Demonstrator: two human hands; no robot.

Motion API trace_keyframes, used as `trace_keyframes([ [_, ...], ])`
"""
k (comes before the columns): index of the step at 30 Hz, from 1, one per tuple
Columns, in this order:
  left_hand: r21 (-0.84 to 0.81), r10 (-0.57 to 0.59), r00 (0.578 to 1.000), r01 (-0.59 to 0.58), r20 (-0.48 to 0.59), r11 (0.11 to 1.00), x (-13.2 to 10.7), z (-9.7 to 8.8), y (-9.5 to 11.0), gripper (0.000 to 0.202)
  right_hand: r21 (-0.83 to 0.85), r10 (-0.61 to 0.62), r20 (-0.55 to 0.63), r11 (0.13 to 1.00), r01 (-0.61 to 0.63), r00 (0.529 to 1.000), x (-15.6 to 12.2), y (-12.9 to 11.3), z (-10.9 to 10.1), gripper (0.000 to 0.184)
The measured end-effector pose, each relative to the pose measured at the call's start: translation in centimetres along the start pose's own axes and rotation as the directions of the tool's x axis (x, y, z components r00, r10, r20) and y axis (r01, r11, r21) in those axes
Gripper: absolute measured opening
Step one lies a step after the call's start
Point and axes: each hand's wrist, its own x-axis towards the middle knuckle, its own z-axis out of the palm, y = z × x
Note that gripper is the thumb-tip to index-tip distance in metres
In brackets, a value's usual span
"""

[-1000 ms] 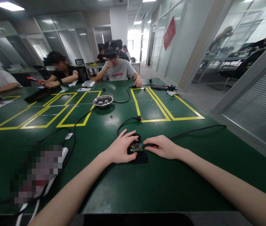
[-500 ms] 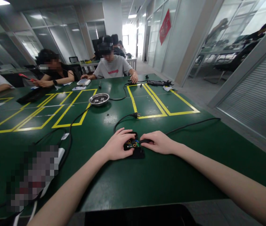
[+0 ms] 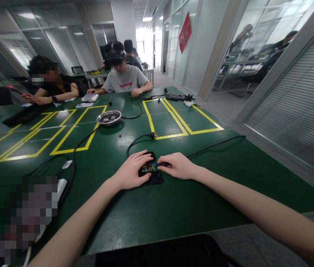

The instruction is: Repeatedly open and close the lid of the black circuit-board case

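An opened black power adapter point(image 3: 154, 179) lies on the green table, its circuit board point(image 3: 148, 169) and copper coils exposed. My left hand point(image 3: 133, 171) grips the adapter's casing from the left, fingers over the far edge and thumb at the near side. At the right end of the casing, my right hand point(image 3: 178, 165) pinches the black cable point(image 3: 164, 164) where it meets the board. That cable runs on behind my hand toward the right. A second cord with a plug point(image 3: 153, 135) curves away from the adapter's far side.
A metal bowl point(image 3: 109, 118) with small metal parts stands farther off. Yellow tape rectangles point(image 3: 170, 137) mark the table point(image 3: 112, 222). At left lies a white power strip point(image 3: 62, 184), partly blurred. Two people sit across, one beside a white device point(image 3: 90, 97). A black tool-like object point(image 3: 179, 97) lies far right.
The view has swung slightly right, so everything sits farther left. Both hands keep their holds on the adapter and cable. The person across has drawn one hand in along the table edge.
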Motion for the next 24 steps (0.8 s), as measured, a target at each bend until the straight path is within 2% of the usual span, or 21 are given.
trace_keyframes([
  [12, -0.018, 0.026, 0.997, -0.025, 0.074, 1.0, 0.0, -0.5, 0.0, 0.074, 0.026, -0.046, -0.023, 0.999, 0.047, 0.999, 0.1, 1.1, -0.1, 0.016],
  [24, -0.047, 0.031, 0.999, -0.029, 0.033, 0.998, 0.2, -0.5, -1.0, 0.067, 0.052, -0.086, -0.061, 0.995, 0.09, 0.994, 0.5, 1.8, 0.5, 0.023],
])
